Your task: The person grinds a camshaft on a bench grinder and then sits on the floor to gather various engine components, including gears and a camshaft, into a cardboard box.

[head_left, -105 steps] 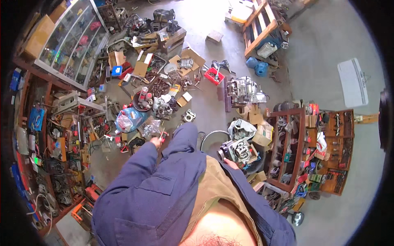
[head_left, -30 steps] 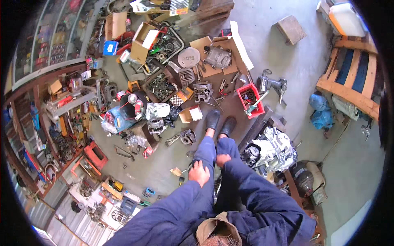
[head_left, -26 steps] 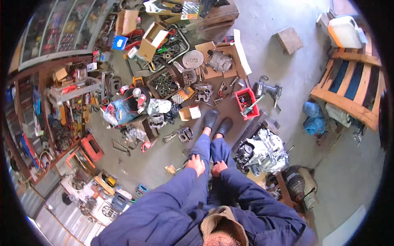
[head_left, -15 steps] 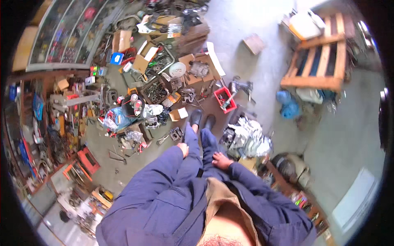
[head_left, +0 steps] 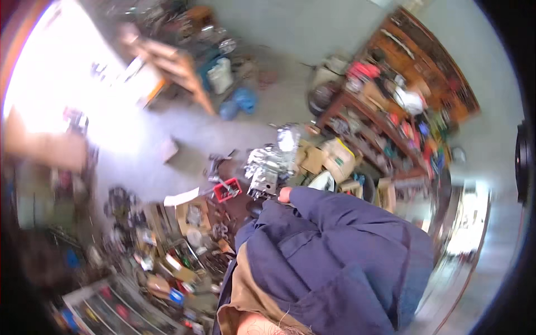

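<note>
My right hand [head_left: 285, 194] shows small and blurred at the end of the dark blue sleeve [head_left: 346, 223], and its fingers cannot be made out. Close beyond it lies a heap of crumpled silvery and white wrapping [head_left: 267, 167], with metal-looking bits at its near side. I cannot tell whether the hand touches the heap. A dark shoe [head_left: 254, 208] peeks out beside my blue trousers. My left hand is not in view. Left of the heap stands a small red bin [head_left: 226, 190] with a tool lying across it.
Cardboard [head_left: 192, 218] and metal parts crowd the floor at left. A laden wooden shelf [head_left: 379, 134] stands right, near a whitish sack [head_left: 339, 159]. Blue bags [head_left: 239, 103] lie by a wooden pallet [head_left: 173, 64] at the back. A grey glazed cabinet [head_left: 120, 307] is lower left.
The view has swung to the right, so the floor clutter now lies further left and the shelf has come in. The left hand, earlier on my leg, has gone out of view.
</note>
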Tool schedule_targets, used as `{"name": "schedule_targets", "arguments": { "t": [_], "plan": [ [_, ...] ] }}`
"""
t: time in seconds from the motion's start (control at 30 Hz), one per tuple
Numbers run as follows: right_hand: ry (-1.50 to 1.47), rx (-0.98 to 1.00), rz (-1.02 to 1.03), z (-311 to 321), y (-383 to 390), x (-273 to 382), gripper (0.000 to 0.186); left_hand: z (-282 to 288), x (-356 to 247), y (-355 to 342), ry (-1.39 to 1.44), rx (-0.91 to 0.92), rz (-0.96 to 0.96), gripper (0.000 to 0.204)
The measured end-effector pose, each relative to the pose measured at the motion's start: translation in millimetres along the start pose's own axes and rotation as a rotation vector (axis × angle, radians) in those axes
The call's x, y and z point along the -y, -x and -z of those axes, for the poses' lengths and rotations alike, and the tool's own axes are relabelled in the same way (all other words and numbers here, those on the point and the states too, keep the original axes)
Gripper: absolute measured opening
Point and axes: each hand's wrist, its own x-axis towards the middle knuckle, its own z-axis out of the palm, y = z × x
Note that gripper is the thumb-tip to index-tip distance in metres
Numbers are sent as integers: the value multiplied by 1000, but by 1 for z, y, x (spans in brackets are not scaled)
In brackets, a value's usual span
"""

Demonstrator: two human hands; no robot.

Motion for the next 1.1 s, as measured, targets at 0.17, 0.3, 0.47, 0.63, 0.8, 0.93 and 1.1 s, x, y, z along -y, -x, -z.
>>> {"name": "schedule_targets", "arguments": {
  "t": [0.17, 0.3, 0.47, 0.63, 0.8, 0.93, 1.1],
  "plan": [
    [-431, -236, -413, -77, 65, -41, 42, 134, -60, -84, -296, 88, -141, 24],
    [-724, -258, -639, -146, 147, -41, 41, 206, -118, -136, -411, 79, -204, 25],
    [-953, -250, -836, -245, 248, -7, 41, 260, -207, -187, -486, 57, -297, 27],
    [-1129, -324, -938, -347, 294, 57, 47, 217, -333, -205, -612, 175, -462, 28],
    [-1537, -227, -1051, -358, 312, 113, 56, 103, -420, -190, -790, 420, -656, 30],
    [-1358, -282, -1220, -470, 252, 154, 53, 0, -460, -138, -876, 724, -827, 32],
    [-1629, -429, -1105, -414, 239, 177, 46, -11, -536, -95, -787, 896, -871, 34]
  ]
}}
